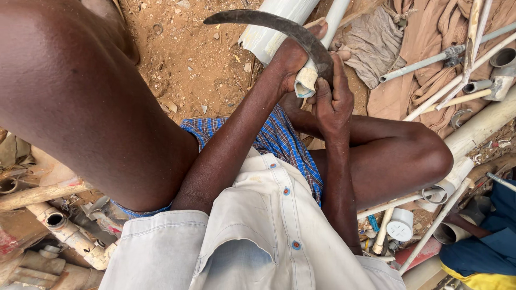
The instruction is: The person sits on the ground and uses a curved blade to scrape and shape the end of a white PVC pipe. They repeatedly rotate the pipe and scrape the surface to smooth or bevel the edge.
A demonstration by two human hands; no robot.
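I sit on the ground with my knees up. My left hand point(287, 60) grips the near end of a slim white plastic pipe point(334, 19), which runs away from me over the soil. My right hand point(333, 102) is closed on the handle end of a dark curved sickle blade point(269, 21). The blade arcs up and to the left, and its inner edge rests against the cut end of the pipe point(305, 81), between my two hands. The sickle's handle is hidden inside my fist.
A wider white pipe piece point(274, 29) lies on the reddish soil point(188, 59) beyond my hands. Brown cloth point(430, 37), long thin pipes point(462, 80) and fittings point(400, 224) crowd the right side. More dirty pipes point(64, 231) lie at lower left.
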